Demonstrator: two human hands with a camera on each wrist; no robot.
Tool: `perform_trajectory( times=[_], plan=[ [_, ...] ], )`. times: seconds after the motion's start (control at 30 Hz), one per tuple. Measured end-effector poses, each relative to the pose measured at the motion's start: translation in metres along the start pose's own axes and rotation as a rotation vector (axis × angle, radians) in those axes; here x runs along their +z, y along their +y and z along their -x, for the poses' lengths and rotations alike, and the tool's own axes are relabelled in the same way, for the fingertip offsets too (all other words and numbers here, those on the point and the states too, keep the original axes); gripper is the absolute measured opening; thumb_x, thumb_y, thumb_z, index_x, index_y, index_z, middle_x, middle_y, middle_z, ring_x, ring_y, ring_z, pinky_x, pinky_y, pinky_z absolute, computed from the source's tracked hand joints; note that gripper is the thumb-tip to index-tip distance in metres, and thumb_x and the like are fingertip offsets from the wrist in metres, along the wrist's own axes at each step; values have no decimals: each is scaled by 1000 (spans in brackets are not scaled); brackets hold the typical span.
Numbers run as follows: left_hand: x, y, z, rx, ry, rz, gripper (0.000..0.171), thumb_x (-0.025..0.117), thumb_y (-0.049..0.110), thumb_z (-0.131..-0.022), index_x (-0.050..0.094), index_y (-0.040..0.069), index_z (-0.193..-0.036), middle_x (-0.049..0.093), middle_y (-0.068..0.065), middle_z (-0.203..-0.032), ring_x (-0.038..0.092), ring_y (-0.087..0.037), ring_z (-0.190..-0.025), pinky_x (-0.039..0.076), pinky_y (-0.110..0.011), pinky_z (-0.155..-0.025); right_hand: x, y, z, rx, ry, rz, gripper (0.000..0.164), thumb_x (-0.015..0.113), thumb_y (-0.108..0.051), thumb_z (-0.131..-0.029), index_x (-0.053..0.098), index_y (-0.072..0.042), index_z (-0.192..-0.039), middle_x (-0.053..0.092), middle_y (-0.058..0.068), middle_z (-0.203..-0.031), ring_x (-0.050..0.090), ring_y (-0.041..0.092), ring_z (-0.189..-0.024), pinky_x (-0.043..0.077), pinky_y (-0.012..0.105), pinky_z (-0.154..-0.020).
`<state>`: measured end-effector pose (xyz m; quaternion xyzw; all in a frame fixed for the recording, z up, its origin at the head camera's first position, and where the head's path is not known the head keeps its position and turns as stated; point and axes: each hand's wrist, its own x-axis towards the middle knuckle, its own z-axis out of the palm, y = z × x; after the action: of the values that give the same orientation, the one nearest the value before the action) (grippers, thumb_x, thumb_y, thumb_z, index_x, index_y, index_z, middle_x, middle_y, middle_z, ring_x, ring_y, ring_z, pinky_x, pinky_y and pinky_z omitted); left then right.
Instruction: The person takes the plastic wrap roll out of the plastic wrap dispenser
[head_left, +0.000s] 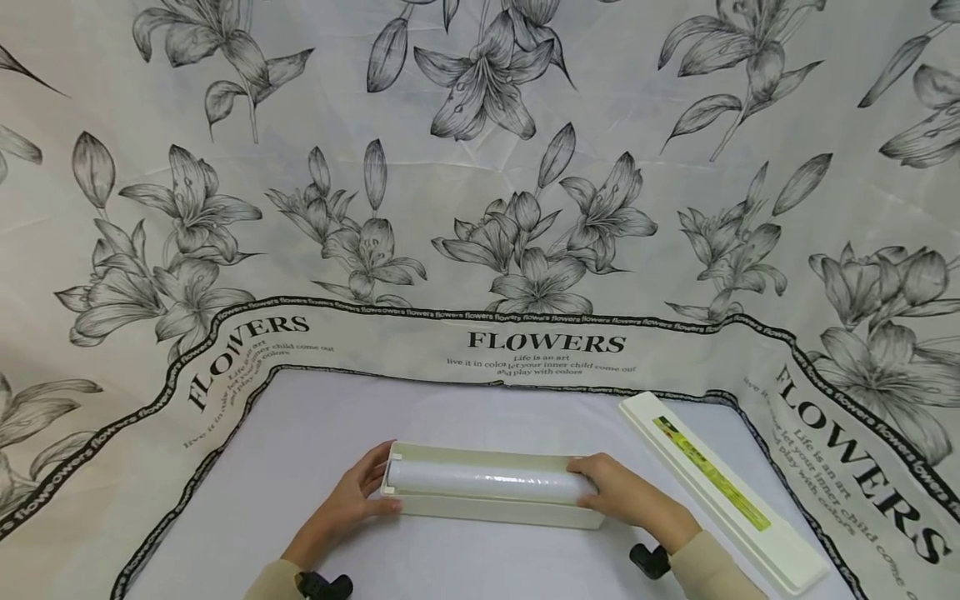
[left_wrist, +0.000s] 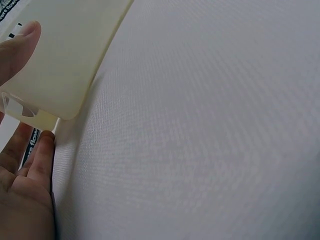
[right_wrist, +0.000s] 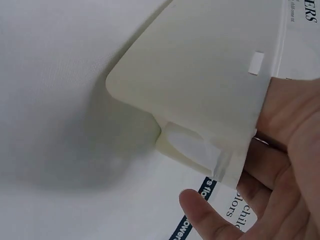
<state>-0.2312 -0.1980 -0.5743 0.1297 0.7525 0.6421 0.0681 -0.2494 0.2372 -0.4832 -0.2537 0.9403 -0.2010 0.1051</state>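
Observation:
A long cream plastic-wrap dispenser box [head_left: 498, 510] sits uncovered on the white table, with a shiny roll of plastic wrap [head_left: 487, 479] lying lengthwise inside. My left hand [head_left: 348, 504] grips the box's left end, thumb on the front wall and fingers behind the end. At the right end, my right hand [head_left: 626, 492] reaches over the rim, its thumb and forefinger around the roll's end. In the right wrist view, one finger of that hand stands out beside the box's notched end [right_wrist: 192, 147]. The roll's tip is hidden under the right hand.
A long cream lid [head_left: 723, 496] with a yellow-green label lies slanted on the table to the right, near the right forearm. Behind the table hangs a flower-printed cloth [head_left: 480, 208], and its lettered border runs around the white surface [head_left: 450, 408].

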Motion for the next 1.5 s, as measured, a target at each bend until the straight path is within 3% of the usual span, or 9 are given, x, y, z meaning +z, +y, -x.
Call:
perform_trajectory(
  times=[0.2, 0.33, 0.57, 0.77, 0.93, 1.27, 1.5],
  plan=[
    [-1, -1, 2, 7, -12, 5, 97, 85, 13, -71, 28, 16, -151, 37, -15, -151, 40, -37, -137, 41, -31, -111, 1, -2, 5, -41, 31, 72, 47, 74, -15, -83, 60, 1, -125, 60, 16, -130, 54, 34, -122, 45, 52, -103],
    [-2, -1, 1, 13, -10, 12, 96, 84, 11, -72, 29, 16, -151, 38, -11, -151, 40, -34, -137, 41, -24, -109, 1, -2, 8, -59, 54, 91, 45, 73, -15, -83, 61, -1, -124, 60, 15, -130, 55, 33, -121, 46, 52, -103],
    [-1, -3, -2, 2, -1, -1, 95, 85, 12, -72, 31, 20, -150, 39, -6, -151, 42, -29, -137, 40, -15, -106, -1, -2, 12, -67, 59, 42, 49, 73, -16, -83, 59, 3, -125, 61, 17, -128, 58, 34, -118, 47, 52, -101],
    [-2, -2, -1, 2, -18, -10, 95, 84, 13, -73, 29, 19, -151, 38, -9, -152, 41, -31, -137, 41, -18, -107, -5, -5, 14, -86, 94, 62, 47, 70, -17, -87, 56, 3, -128, 63, 14, -123, 61, 29, -111, 52, 46, -93],
    [-2, 2, 0, 13, -25, -15, 93, 83, 14, -75, 29, 18, -151, 36, -11, -152, 38, -34, -138, 39, -27, -111, -10, -10, 14, -98, 122, 52, 44, 65, -15, -91, 54, 0, -130, 61, 13, -122, 61, 24, -107, 55, 43, -89],
    [0, 2, 0, 13, -16, -30, 95, 84, 15, -74, 29, 18, -151, 35, -11, -153, 37, -35, -139, 37, -33, -113, -13, -11, 15, -114, 66, -33, 41, 61, -14, -93, 53, -4, -132, 60, 9, -120, 59, 22, -106, 54, 45, -89],
    [0, 2, 1, 3, -13, -38, 95, 84, 15, -74, 28, 20, -151, 35, -11, -153, 37, -35, -139, 36, -34, -113, -13, -11, 16, -109, 31, -44, 47, 68, -17, -89, 55, -2, -131, 61, 13, -125, 59, 24, -107, 52, 47, -89]
  ],
)
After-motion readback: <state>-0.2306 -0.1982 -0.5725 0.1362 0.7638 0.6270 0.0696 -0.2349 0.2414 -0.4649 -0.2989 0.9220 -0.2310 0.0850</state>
